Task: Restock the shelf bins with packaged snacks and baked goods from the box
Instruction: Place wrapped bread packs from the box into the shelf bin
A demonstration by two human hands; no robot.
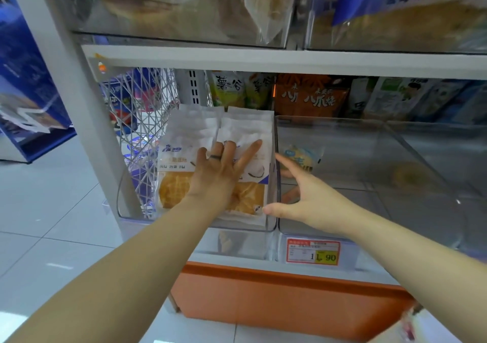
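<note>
Far left, a blue display stand (29,84) is cut off by the frame's edge and blurred. Next to it, white wire mesh (142,121) partly screens some packets I can't read. In the left clear bin (126,207) lie two side-by-side bread packs (181,155), more stacked beneath them, the count unclear. The left hand (221,176) lies flat on them, fingers straight and spread, covering the right pack's label. The right hand (308,197) is spread open at the wall between the bins, thumb touching the left bin's front corner. Its other fingers show only dimly through the plastic, so whether they touch anything I can't tell. The right clear bin (329,119) holds one small, blurry packet (303,158) at the back. A price tag (312,254) below is partly legible. Snack bags (311,97) stand behind.
</note>
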